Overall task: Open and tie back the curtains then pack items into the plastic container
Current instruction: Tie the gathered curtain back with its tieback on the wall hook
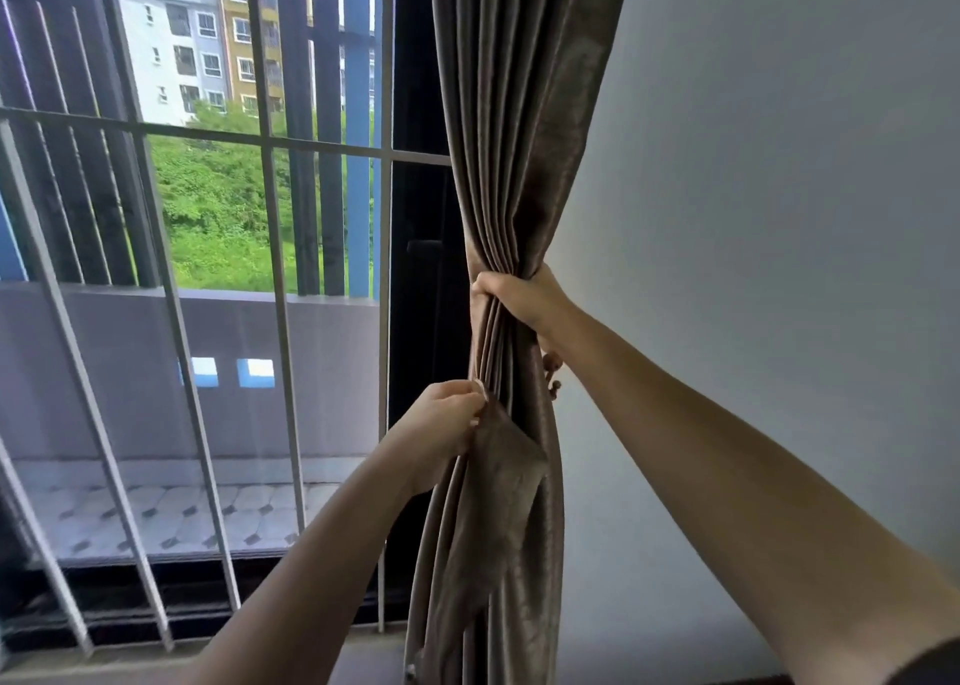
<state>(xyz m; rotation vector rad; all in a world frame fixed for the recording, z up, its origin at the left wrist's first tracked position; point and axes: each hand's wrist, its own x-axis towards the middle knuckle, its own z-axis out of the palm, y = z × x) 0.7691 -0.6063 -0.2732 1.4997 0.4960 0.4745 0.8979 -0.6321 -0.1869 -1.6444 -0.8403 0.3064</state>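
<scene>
Brown curtain (511, 165) bunched in right hand (519, 302) grip; left hand (447, 424) pinches tieback (501, 482). Loosened grip could let folds spill before tying.

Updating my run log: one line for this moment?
step: tie-back | right hand: grips gathered curtain | left hand: pinches tieback strap

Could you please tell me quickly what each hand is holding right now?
Left hand: pinching the tieback.
Right hand: gripping the bunched curtain.
</scene>
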